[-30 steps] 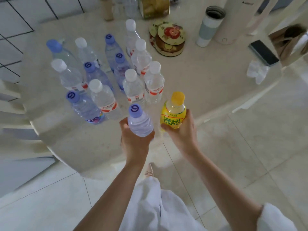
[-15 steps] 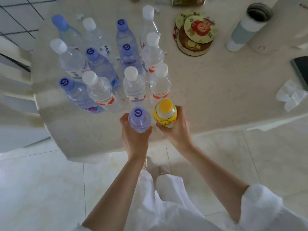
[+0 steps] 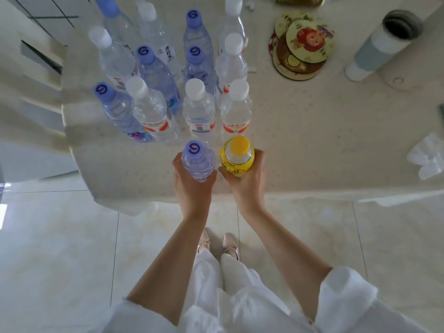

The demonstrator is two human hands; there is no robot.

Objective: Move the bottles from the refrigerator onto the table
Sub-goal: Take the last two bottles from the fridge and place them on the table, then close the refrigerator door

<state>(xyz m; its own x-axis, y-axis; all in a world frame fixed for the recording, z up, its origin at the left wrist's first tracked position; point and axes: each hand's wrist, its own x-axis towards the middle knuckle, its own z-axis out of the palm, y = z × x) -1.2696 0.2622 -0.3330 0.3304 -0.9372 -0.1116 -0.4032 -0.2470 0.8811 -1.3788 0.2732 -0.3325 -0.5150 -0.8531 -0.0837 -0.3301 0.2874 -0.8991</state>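
Observation:
My left hand (image 3: 192,186) grips a clear water bottle with a purple cap (image 3: 197,159), held upright over the near part of the round pale table (image 3: 312,145). Beside it, my right hand (image 3: 247,183) holds a small yellow bottle with a yellow cap (image 3: 237,156). Both bottles sit just in front of a cluster of several upright water bottles (image 3: 173,87) with white or purple caps. Whether the two held bottles rest on the tabletop I cannot tell.
A stack of round coasters (image 3: 302,44) lies behind right of the cluster. A grey-and-white tumbler (image 3: 382,44) stands at the far right. A crumpled tissue (image 3: 427,157) lies near the right table edge. Tiled floor and my feet (image 3: 218,243) are below.
Both hands have carried their bottles forward over the table, closer to the cluster. The view has tilted further down, so the table's far items slid out of view.

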